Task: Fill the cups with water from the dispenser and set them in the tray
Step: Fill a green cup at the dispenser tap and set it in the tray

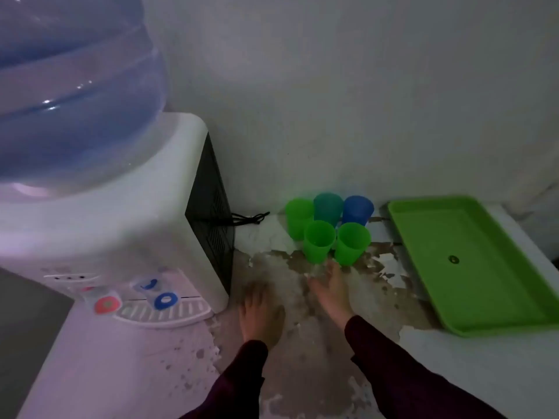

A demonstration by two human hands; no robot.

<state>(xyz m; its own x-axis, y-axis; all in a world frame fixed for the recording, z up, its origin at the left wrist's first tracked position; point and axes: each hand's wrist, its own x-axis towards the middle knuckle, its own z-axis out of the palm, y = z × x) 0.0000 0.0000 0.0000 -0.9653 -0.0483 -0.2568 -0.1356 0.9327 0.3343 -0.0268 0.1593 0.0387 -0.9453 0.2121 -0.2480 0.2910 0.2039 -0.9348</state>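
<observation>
Several plastic cups stand upside down in a cluster against the wall: a green cup (318, 241) and another green cup (352, 243) in front, with a third green cup (298, 213), a teal cup (328, 207) and a blue cup (357, 209) behind. The green tray (514, 300) lies to their right with no cups in it. The white water dispenser (127, 225) with its blue bottle (69, 95) stands at the left. My right hand (331, 290) reaches out flat, fingertips just below the front cups. My left hand (261, 313) hovers open over the counter.
The dispenser has a red tap (106, 303) and a blue tap (165, 300) over a drip grille (169, 313). A black cable (251, 219) runs behind it. The counter surface (302, 373) is worn and peeling. A plain wall stands close behind.
</observation>
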